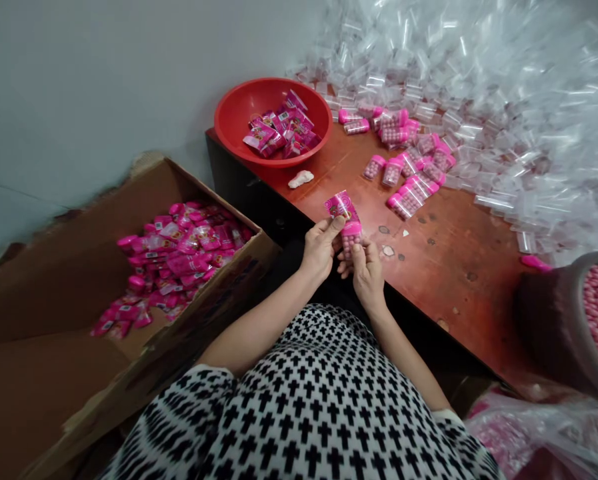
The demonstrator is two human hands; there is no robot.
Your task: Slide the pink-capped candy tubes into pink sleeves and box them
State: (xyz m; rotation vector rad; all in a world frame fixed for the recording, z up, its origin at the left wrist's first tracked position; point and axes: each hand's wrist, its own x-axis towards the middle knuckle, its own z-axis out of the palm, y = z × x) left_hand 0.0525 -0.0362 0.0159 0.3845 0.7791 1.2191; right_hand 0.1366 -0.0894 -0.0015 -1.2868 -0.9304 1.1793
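In left hand [319, 252], pinched wrapper [342, 205]; in right hand [369, 275], gripped jar [349, 247], by the near edge of the table [459, 273].
Apparently fitting wrapper over cap [351, 229]; likely calls for steadying jar, easing wrapper down.

A small, clear plastic cylindrical bottle [349, 247], filled with round pink beads and closed by a bright pink cap [351, 229], is held in the right hand [368, 270], its capped end tilted up and away from the body. A glossy magenta printed packet [342, 204], flat and roughly rectangular, is pinched by the left hand [319, 250] against the cap; whether the two are joined cannot be told.
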